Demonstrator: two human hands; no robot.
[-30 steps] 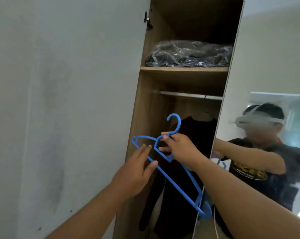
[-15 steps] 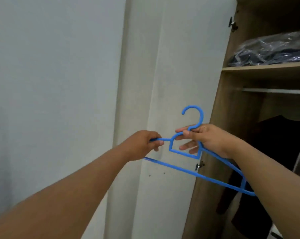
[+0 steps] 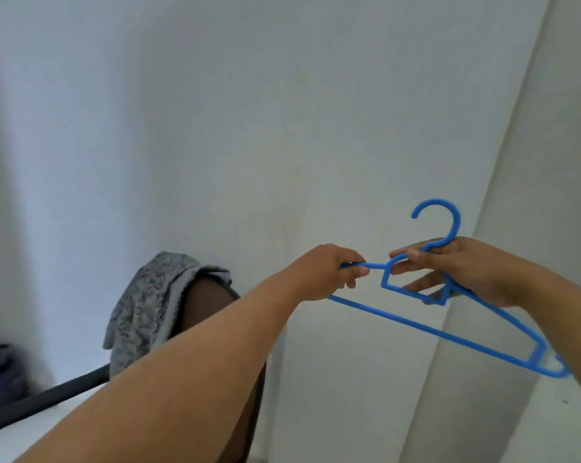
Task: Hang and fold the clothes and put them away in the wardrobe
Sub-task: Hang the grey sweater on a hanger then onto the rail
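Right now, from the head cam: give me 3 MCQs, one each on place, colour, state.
1. Where is the grey cloth?
A. on the hanger
B. draped over a chair back
C. in the right hand

2. What colour is the hanger?
A. blue
B. white
C. black

3. How is the hanger held?
A. by both hands
B. by the left hand only
C. by no hand

Key:
1 B, it hangs over the dark chair by the wall.
2 A, its plastic is blue.
3 A, the left hand grips one arm end, and the right hand holds it below the hook.
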